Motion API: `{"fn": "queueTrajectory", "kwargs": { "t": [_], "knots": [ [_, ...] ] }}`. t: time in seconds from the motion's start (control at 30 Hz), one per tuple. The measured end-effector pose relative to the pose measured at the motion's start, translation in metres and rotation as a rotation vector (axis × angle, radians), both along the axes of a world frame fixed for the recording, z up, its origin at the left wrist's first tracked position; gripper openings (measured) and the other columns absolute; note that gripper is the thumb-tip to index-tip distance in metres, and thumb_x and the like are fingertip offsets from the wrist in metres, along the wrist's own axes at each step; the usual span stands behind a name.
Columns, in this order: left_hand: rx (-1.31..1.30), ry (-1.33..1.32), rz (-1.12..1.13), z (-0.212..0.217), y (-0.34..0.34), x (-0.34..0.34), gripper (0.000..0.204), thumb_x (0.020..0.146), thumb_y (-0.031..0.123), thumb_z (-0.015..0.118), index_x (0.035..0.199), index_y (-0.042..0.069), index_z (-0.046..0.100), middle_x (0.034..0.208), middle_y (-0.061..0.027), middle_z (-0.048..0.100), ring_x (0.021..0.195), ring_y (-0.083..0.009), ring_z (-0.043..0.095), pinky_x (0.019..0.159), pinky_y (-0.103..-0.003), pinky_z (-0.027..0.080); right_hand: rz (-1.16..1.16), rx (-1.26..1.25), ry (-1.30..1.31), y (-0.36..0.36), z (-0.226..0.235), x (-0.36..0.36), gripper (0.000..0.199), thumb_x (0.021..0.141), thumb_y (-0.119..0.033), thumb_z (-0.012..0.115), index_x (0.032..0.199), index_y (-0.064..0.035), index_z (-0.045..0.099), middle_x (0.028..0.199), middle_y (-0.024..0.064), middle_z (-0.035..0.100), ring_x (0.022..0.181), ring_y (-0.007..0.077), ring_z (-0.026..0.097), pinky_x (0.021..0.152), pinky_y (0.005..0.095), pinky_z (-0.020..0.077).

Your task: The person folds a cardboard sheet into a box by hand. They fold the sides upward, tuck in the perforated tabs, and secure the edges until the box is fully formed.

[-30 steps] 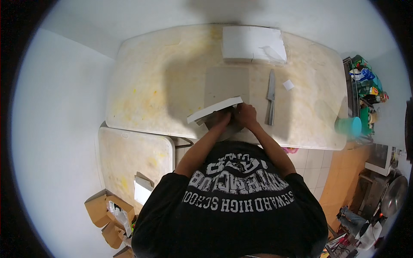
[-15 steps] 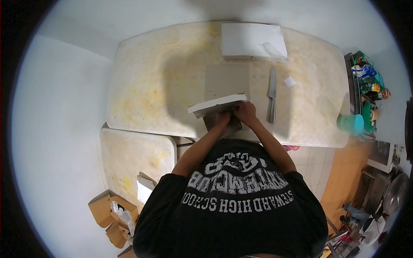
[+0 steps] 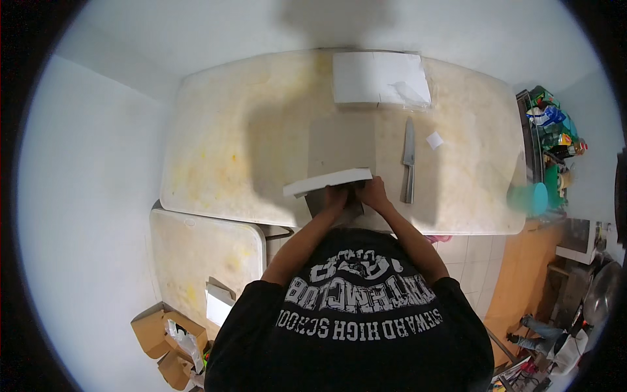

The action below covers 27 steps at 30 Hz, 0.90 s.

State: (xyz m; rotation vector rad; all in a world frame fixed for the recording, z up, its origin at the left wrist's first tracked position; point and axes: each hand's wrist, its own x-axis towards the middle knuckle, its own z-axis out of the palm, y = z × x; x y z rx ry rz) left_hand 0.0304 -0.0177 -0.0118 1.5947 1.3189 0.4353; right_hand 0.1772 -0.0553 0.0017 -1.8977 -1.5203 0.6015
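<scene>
Stained cream table (image 3: pixel 228 130). On it: white flat box (image 3: pixel 380 78) at far edge, grey cardboard sheet (image 3: pixel 341 147) centre, kitchen knife (image 3: pixel 409 166) right of it, small white paper scrap (image 3: pixel 434 140) further right.

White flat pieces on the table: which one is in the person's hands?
The long white sheet at the near table edge, held by both hands. The white box at the far edge and the paper scrap lie untouched.

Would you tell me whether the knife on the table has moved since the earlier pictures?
No. The knife lies in the same spot, below the white box and left of the small paper scrap.
</scene>
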Motion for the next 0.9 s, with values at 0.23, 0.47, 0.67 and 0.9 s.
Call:
{"fn": "queueTrajectory", "kwargs": {
  "t": [0.23,0.47,0.67,0.9],
  "knots": [
    [-0.019,-0.103,0.239,-0.005,-0.013,0.012,0.04,0.086,0.015,0.052,0.123,-0.001,0.055,0.121,-0.0179,0.06,0.116,-0.0314,0.054,0.099,-0.042,0.042,-0.095,0.037,0.028,0.002,-0.006,-0.006,0.026,0.079,-0.028,0.068,0.084,-0.0024,0.069,0.08,0.021,0.066,0.077,0.0411,0.065,0.066,0.0474,0.0525],
    [-0.305,-0.28,0.252,0.017,-0.01,0.012,0.035,0.087,0.003,0.046,0.12,-0.001,0.056,0.123,-0.0118,0.057,0.111,-0.021,0.054,0.095,-0.037,0.045,-0.036,0.004,-0.164,0.001,-0.021,0.0,0.029,0.08,-0.029,0.066,0.087,-0.0016,0.068,0.073,0.0213,0.065,0.072,0.0401,0.065,0.064,0.0484,0.0527],
    [-0.393,-0.365,-0.146,0.039,-0.006,-0.024,0.029,0.093,0.018,0.057,0.115,0.0,0.063,0.112,-0.0105,0.064,0.103,-0.0188,0.058,0.09,-0.033,0.048,-0.007,-0.074,-0.157,0.011,0.005,0.006,0.02,0.076,-0.023,0.063,0.075,-0.0043,0.07,0.073,0.02,0.067,0.071,0.0379,0.067,0.067,0.0477,0.0538],
    [-0.261,-0.1,0.189,0.093,0.015,-0.093,0.031,0.086,0.029,0.068,0.096,0.0,0.067,0.09,-0.008,0.07,0.078,-0.0157,0.066,0.069,-0.03,0.052,-0.133,0.062,-0.363,0.027,0.029,0.047,0.013,0.077,-0.018,0.067,0.078,-0.0058,0.069,0.077,0.0146,0.067,0.073,0.0345,0.067,0.064,0.0452,0.0537]
  ]
}}
